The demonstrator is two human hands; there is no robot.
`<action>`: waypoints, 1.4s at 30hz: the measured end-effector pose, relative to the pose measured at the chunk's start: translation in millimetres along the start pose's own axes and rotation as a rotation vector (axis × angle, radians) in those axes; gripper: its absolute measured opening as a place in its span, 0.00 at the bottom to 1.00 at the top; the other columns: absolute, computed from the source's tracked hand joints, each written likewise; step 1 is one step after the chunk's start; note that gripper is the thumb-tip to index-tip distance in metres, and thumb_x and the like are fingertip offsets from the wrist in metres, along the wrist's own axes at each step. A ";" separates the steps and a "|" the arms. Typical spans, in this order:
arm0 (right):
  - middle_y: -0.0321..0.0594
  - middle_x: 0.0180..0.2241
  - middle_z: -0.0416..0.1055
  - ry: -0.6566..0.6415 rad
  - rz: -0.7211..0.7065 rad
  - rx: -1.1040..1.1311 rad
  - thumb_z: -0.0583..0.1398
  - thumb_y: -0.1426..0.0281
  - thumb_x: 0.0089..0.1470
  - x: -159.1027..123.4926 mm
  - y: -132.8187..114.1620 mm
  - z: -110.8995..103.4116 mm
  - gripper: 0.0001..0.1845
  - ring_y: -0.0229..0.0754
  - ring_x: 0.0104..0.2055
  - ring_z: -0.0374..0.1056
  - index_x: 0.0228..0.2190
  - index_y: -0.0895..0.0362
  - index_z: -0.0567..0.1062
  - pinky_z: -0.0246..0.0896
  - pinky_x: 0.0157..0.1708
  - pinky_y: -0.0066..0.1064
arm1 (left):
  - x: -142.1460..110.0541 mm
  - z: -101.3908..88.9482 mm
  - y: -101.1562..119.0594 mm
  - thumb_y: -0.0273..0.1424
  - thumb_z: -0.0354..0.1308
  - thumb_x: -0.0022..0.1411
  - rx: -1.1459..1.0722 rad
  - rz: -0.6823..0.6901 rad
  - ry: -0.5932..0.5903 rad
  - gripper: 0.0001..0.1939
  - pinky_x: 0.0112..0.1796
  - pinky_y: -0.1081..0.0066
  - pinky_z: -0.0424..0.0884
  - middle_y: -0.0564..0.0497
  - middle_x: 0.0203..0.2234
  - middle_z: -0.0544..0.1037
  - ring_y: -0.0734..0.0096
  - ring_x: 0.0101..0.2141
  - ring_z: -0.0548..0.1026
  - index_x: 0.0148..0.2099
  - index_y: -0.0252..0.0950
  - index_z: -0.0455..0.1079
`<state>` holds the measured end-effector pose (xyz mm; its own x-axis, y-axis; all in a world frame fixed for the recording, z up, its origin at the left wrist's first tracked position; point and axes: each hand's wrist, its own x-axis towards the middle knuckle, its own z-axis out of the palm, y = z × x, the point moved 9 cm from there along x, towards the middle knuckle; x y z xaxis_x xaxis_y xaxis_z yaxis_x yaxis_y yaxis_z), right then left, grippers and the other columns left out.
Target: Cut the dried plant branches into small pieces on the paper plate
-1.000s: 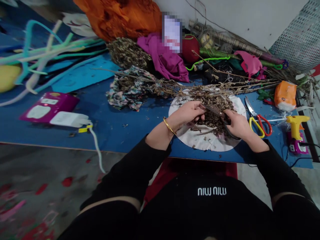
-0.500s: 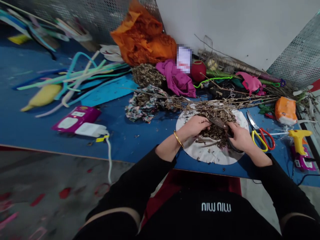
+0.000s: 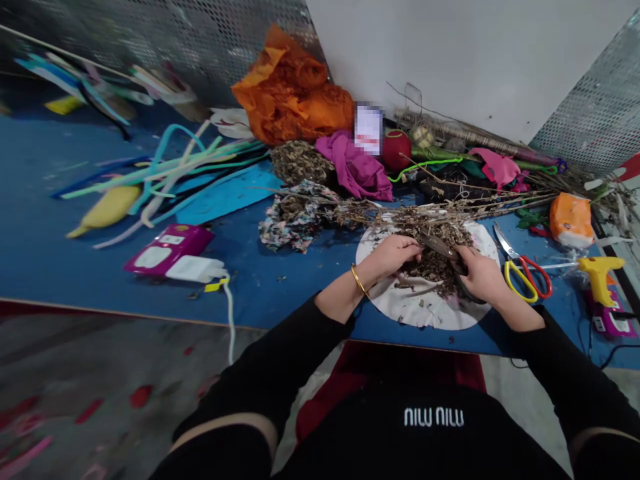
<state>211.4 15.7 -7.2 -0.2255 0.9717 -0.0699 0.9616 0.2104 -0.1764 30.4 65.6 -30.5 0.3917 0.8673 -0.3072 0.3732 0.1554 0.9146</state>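
Note:
My right hand (image 3: 480, 272) is closed around the handles of dark scissors (image 3: 436, 245), whose blades point left toward my left hand. My left hand (image 3: 396, 255) has its fingers pinched together beside the blade tips; whatever is between them is too small to make out. Under both hands, crumbled dry leaves (image 3: 429, 272) are heaped on a round white cloth (image 3: 425, 315). Dry leafy stems (image 3: 480, 205) lie across the cloth's far edge. Scissors with one yellow and one red handle (image 3: 529, 279) rest on the table just right of my right hand.
Right on the blue table (image 3: 280, 293) are a yellow glue gun (image 3: 600, 277) and an orange tissue pack (image 3: 570, 220). To the left lie a purple packet (image 3: 170, 250), pipe cleaners (image 3: 190, 160) and a yellow balloon (image 3: 111, 208). Orange crumpled material (image 3: 295, 93) and purple cloth (image 3: 353, 163) stand behind.
The view has turned slightly, so things on the left appear farther right and lower. Both hands and the dark scissors keep nearly the same place over the leaves.

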 end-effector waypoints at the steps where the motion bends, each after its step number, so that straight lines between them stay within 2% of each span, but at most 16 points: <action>1: 0.52 0.53 0.74 0.013 0.000 -0.008 0.55 0.67 0.59 0.1 0.0 -0.3 0.28 0.52 0.46 0.74 0.60 0.58 0.68 0.65 0.40 0.36 | -0.1 1.4 -1.0 0.29 0.55 0.66 -0.004 -0.002 -0.008 0.12 0.18 0.78 0.56 0.57 0.18 0.66 0.81 0.16 0.58 0.29 0.34 0.72; 5: 0.53 0.54 0.73 0.036 -0.020 -0.032 0.54 0.64 0.61 0.8 -2.0 -0.5 0.26 0.52 0.46 0.73 0.59 0.58 0.69 0.65 0.40 0.36 | -5.2 5.0 -0.5 0.29 0.54 0.66 0.016 -0.033 -0.037 0.11 0.16 0.77 0.53 0.56 0.21 0.67 0.80 0.16 0.59 0.31 0.34 0.72; 10: 0.53 0.52 0.74 -0.012 -0.017 -0.061 0.53 0.67 0.61 2.7 -3.3 0.2 0.25 0.52 0.45 0.74 0.58 0.59 0.70 0.66 0.40 0.37 | -9.0 2.4 1.6 0.30 0.54 0.68 -0.023 -0.068 -0.023 0.13 0.15 0.76 0.53 0.59 0.17 0.61 0.81 0.13 0.57 0.29 0.35 0.70; 14: 0.53 0.53 0.74 -0.038 0.001 -0.095 0.52 0.69 0.60 4.4 -1.6 -1.1 0.25 0.52 0.45 0.74 0.57 0.59 0.70 0.66 0.40 0.37 | -8.5 1.9 -0.6 0.31 0.56 0.68 -0.063 -0.108 -0.022 0.14 0.16 0.76 0.55 0.59 0.16 0.60 0.81 0.13 0.57 0.28 0.35 0.69; 21: 0.52 0.53 0.74 0.018 -0.029 -0.026 0.56 0.67 0.54 4.4 2.3 -10.2 0.32 0.53 0.45 0.73 0.60 0.58 0.68 0.68 0.41 0.39 | -13.4 -7.4 12.5 0.30 0.54 0.67 -0.042 -0.044 0.057 0.13 0.15 0.76 0.56 0.58 0.18 0.61 0.79 0.14 0.59 0.29 0.36 0.71; 28: 0.51 0.51 0.74 0.012 -0.058 0.000 0.56 0.65 0.53 3.1 -4.9 -10.7 0.31 0.53 0.44 0.73 0.59 0.57 0.70 0.68 0.39 0.39 | -14.7 1.2 21.1 0.27 0.54 0.63 0.022 0.046 -0.011 0.12 0.19 0.75 0.54 0.58 0.16 0.62 0.79 0.16 0.57 0.26 0.36 0.69; 35: 0.52 0.53 0.73 0.004 -0.043 0.027 0.55 0.65 0.53 2.5 -2.2 -10.1 0.32 0.53 0.46 0.73 0.60 0.58 0.68 0.68 0.42 0.41 | -14.7 -0.9 19.1 0.30 0.55 0.65 -0.006 0.039 0.017 0.13 0.22 0.75 0.56 0.57 0.18 0.65 0.78 0.18 0.58 0.27 0.36 0.70; 42: 0.55 0.53 0.73 -0.038 -0.041 -0.030 0.54 0.68 0.54 1.9 -4.2 -5.5 0.30 0.55 0.46 0.73 0.58 0.60 0.69 0.67 0.42 0.41 | -13.9 -0.7 19.8 0.28 0.55 0.65 -0.029 0.029 0.008 0.13 0.24 0.74 0.56 0.53 0.21 0.70 0.78 0.21 0.61 0.26 0.34 0.70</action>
<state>207.8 17.2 -1.1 -0.2697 0.9577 -0.1003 0.9556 0.2534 -0.1501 31.7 56.9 -7.9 0.3950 0.8756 -0.2781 0.3374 0.1433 0.9304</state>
